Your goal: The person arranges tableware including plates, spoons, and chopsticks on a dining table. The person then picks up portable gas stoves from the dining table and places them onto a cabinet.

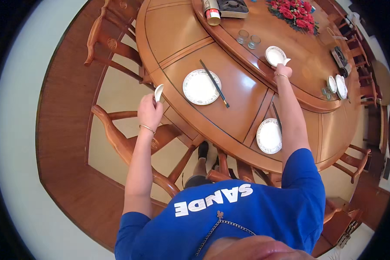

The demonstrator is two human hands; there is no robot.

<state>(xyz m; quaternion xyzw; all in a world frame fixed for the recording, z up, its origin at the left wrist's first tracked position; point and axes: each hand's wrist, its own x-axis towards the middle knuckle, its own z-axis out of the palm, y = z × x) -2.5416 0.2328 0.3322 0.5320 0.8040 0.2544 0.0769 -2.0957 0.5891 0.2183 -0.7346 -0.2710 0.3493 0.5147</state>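
My left hand [150,111] holds a white soup spoon [159,92] upright, just off the rim of a round wooden table [182,104]. My right hand [283,70] reaches over the raised inner turntable [299,94] to a small patterned white bowl or dish [275,55]; a second white spoon [286,60] shows at its fingers. Whether these fingers grip the spoon, the dish or both is hard to tell. Between the hands lies a patterned white plate [199,87] with dark chopsticks [214,83] across its right side. Another plate [269,136] with chopsticks [277,117] lies beside my right forearm.
Glass cups [254,42], a portable gas stove [233,8], a gas canister [213,17] and red flowers [295,14] stand on the turntable. Stacked dishes [341,86] lie at the right. Wooden chairs [117,139] surround the table, one close before my body.
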